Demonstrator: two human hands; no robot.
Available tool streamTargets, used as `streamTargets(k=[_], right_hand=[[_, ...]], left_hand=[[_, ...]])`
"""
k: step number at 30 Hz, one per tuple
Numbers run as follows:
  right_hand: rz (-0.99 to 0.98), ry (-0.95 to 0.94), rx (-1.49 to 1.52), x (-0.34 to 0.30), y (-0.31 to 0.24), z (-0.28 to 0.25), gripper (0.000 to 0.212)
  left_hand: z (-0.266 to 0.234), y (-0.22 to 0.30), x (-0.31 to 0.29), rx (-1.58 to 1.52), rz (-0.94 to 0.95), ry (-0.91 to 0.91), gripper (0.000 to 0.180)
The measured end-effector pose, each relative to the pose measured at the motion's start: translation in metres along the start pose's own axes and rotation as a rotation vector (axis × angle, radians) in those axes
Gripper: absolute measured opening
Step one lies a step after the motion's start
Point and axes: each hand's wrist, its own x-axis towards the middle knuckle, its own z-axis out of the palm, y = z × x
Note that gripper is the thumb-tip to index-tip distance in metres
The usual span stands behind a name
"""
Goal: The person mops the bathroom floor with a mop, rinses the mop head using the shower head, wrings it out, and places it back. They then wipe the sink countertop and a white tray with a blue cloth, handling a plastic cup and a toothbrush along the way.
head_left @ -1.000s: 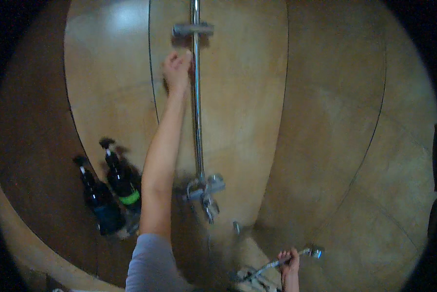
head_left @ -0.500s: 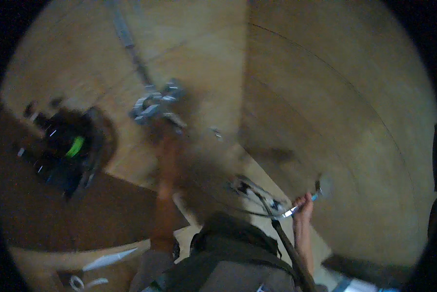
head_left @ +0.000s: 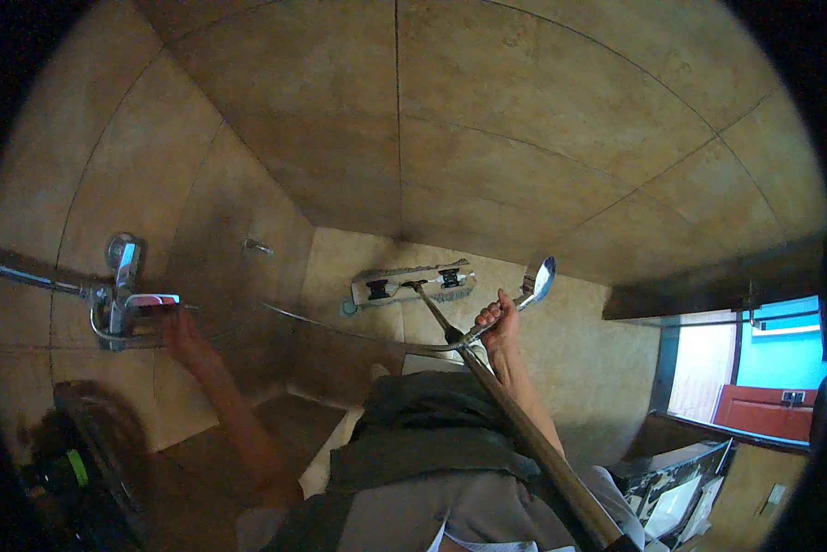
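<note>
My left hand (head_left: pixel 188 342) is at the chrome mixer tap (head_left: pixel 105 313) on the left wall, its fingers closed at the tap's lever (head_left: pixel 154 300). My right hand (head_left: pixel 500 324) is wrapped round the handle of a chrome hand shower (head_left: pixel 542 279), whose head points up and away from me. From that handle the metal shower hose (head_left: pixel 349 342) runs left across the view. A flat mop (head_left: pixel 422 284) with a grey fringe rests on the floor ahead. Its long pole (head_left: pixel 533 428) slants back past my right forearm toward my body.
Brown tiled walls (head_left: pixel 524 120) rise ahead and at the left. A small chrome fitting (head_left: pixel 259 246) juts from the left wall. Dark round gear with a green band (head_left: pixel 75 467) is at the lower left. At the right are a window opening (head_left: pixel 708 368) and a dark-framed item (head_left: pixel 676 488).
The view has swung left to right, so the tap now appears farther left and the window has come in. My left hand stays by the tap; my right still grips the hand shower.
</note>
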Motion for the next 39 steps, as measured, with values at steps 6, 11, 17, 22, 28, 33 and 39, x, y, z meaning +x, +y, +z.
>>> streamTargets(k=[6, 11, 17, 22, 28, 33, 39], right_hand=[[0.023, 0.090, 0.078, 0.055, -0.016, -0.008, 0.040], [-0.018, 0.044, 0.062, 0.081, -0.009, -0.024, 0.037], [-0.111, 0.049, 0.044, 0.074, -0.009, -0.011, 0.038], [-0.115, -0.108, 0.241, 0.041, 0.000, -0.002, 0.043], [0.047, -0.139, 0.330, 0.037, 0.069, -0.038, 0.037], [0.090, -0.108, 0.101, 0.024, 0.132, -0.111, 0.031], [-0.107, 0.177, 0.114, 0.006, 0.149, -0.187, 0.035]], left_hand=[[0.105, 0.022, -0.215, 0.348, 0.183, -1.060, 0.031], [0.207, -0.026, -0.389, 0.187, 0.603, -1.643, 0.026], [0.272, -0.055, -0.386, 0.716, 1.259, -1.564, 0.027], [0.267, -0.020, -0.329, 1.636, 1.081, -1.725, 0.027], [0.142, -0.095, -0.300, 1.839, 0.216, -1.460, 0.030], [-0.034, -0.173, -0.345, 1.246, -0.557, -1.443, 0.025], [-0.074, -0.126, -0.399, 0.237, -1.611, -0.986, 0.021]])
